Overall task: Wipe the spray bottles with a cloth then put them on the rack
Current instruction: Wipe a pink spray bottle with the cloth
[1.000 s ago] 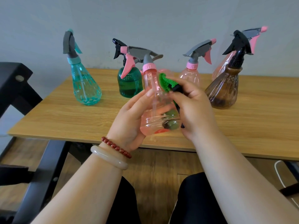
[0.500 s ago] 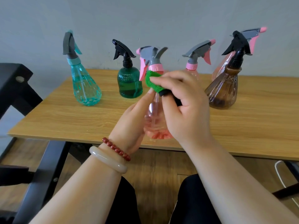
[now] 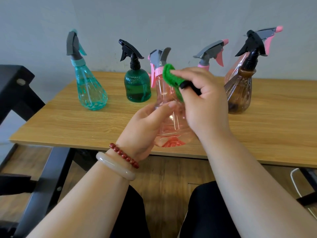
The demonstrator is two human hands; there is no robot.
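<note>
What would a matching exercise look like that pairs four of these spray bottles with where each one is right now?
Things:
1. teal bottle
2. dark green bottle
3. front pink bottle
4. brown bottle

Places:
A. held in the left hand, green cloth at its neck
B. standing on the table, right side
C. on the table, far left
D. on the table, second from left

Pairs: 1-C, 2-D, 3-A, 4-B

bottles [image 3: 137, 86] crowd rear, table [image 3: 68, 124] front open

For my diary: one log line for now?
step: wiping | left hand: holds pink bottle | right hand: presses green cloth on its neck
</note>
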